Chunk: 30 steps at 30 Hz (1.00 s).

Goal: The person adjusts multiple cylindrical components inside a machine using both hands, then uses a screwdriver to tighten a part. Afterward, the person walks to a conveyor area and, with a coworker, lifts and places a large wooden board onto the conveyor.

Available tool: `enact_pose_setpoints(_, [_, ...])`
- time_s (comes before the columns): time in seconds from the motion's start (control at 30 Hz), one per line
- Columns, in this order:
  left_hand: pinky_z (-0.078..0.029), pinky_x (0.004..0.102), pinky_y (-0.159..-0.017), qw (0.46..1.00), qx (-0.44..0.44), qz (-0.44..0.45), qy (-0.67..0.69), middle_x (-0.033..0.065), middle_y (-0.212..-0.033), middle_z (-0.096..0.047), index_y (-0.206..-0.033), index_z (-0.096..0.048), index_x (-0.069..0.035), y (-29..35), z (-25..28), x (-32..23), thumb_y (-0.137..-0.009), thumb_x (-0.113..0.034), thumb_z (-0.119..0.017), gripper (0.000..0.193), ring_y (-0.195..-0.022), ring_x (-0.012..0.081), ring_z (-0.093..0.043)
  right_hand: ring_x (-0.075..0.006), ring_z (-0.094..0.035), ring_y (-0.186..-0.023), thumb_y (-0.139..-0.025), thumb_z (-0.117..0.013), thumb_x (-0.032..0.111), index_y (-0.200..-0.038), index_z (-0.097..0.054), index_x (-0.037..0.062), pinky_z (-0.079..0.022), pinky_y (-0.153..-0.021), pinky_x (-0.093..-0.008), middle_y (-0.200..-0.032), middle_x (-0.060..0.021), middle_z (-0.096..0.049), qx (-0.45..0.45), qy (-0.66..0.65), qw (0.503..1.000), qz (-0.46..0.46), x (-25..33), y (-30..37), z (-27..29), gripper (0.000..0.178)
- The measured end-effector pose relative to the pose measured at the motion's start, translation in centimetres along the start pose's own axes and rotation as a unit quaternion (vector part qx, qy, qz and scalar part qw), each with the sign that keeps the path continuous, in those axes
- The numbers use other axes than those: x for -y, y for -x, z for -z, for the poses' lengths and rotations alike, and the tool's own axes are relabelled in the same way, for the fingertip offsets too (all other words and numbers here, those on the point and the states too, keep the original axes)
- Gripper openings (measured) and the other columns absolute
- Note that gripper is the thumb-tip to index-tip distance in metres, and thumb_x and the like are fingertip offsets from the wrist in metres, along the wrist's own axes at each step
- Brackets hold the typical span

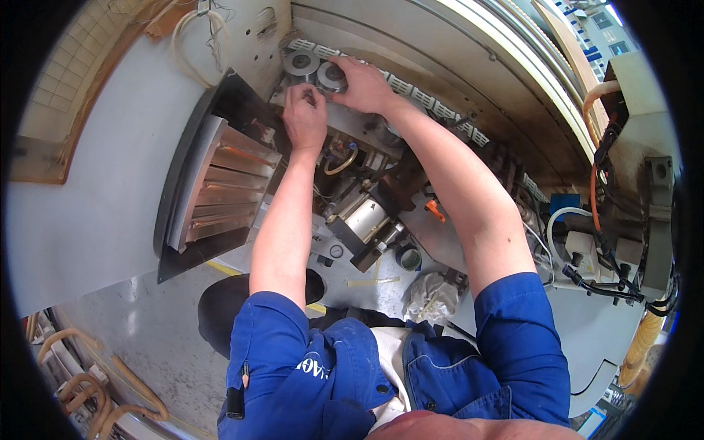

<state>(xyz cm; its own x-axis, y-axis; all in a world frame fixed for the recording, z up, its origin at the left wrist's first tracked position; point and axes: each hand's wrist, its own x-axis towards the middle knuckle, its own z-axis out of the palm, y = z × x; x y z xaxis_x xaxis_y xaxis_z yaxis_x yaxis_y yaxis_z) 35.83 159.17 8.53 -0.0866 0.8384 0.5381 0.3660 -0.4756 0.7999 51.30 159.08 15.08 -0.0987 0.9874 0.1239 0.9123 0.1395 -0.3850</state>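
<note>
Two round metal rollers with ring-shaped tops stand side by side inside the machine at the far end of my reach. The right roller (332,75) has my right hand (361,86) closed around its side, fingers over the far edge and thumb nearer me. The left roller (300,64) is untouched by that hand. Just below both rollers is my left hand (303,121), its fingers curled together in a pinch against the machine. Whatever lies between those fingertips is too small or hidden to make out.
A silver cylinder (365,220) sits between my forearms, with an orange part (435,211) to its right. A ribbed metal panel (229,182) stands left. Nearer me are a gauge (336,251), a tape roll (408,257) and a clear plastic bag (431,298). Cables (603,275) hang right.
</note>
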Motion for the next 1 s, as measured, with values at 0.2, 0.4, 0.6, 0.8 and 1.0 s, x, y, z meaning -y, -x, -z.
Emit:
enact_pose_setpoints(0.2, [-0.055,0.0396,-0.071,0.999,0.014,-0.037,-0.003,0.0147,-0.099,-0.062,-0.100,-0.062,0.001,0.1,0.2,0.5,-0.093,-0.007,-0.066,0.010,-0.084,0.0330,-0.066,-0.0374,-0.061,-0.123,-0.078,-0.080,0.039,-0.141,-0.056,0.0098,-0.047,-0.107,-0.0471,-0.140,-0.0175,-0.058,-0.052,0.018,0.998,-0.009,0.8,0.1,-0.5,0.073])
enact_pose_setpoints(0.4, [-0.056,0.0392,-0.074,1.000,0.022,-0.013,0.008,0.0170,-0.102,-0.061,-0.101,-0.061,0.002,0.0,0.2,0.9,-0.096,-0.007,-0.063,0.011,-0.087,0.0344,-0.066,-0.0384,-0.060,-0.124,-0.081,-0.076,0.027,-0.136,-0.057,0.0035,-0.051,-0.104,-0.0455,-0.138,-0.0193,-0.059,-0.069,0.065,0.994,0.060,1.9,0.1,-1.1,0.063])
enact_pose_setpoints(0.6, [-0.056,0.0422,-0.077,1.000,0.013,-0.015,0.005,0.0183,-0.102,-0.061,-0.100,-0.062,0.002,-0.2,0.3,0.8,-0.095,-0.007,-0.063,0.010,-0.091,0.0378,-0.065,-0.0414,-0.061,-0.119,-0.083,-0.072,0.022,-0.132,-0.056,-0.0056,-0.052,-0.102,-0.0452,-0.131,-0.0224,-0.062,-0.121,0.129,0.975,0.134,1.9,-0.1,-2.0,0.058])
enact_pose_setpoints(0.8, [-0.054,0.0434,-0.079,1.000,0.020,0.004,0.016,0.0178,-0.101,-0.062,-0.101,-0.062,0.001,-0.1,0.4,0.4,-0.095,-0.008,-0.063,0.011,-0.092,0.0389,-0.064,-0.0414,-0.062,-0.115,-0.089,-0.067,0.024,-0.129,-0.057,-0.0085,-0.053,-0.101,-0.0449,-0.128,-0.0238,-0.063,-0.123,0.168,0.967,0.145,1.8,0.0,-2.4,0.052])
enact_pose_setpoints(1.0, [-0.053,0.0438,-0.078,1.000,0.015,-0.008,0.003,0.0177,-0.100,-0.062,-0.101,-0.062,0.001,-0.2,0.4,0.6,-0.095,-0.008,-0.063,0.011,-0.089,0.0386,-0.063,-0.0402,-0.065,-0.112,-0.097,-0.060,0.026,-0.124,-0.062,-0.0047,-0.055,-0.097,-0.0450,-0.125,-0.0214,-0.067,-0.163,0.153,0.964,0.146,1.7,-0.3,-2.9,0.041])
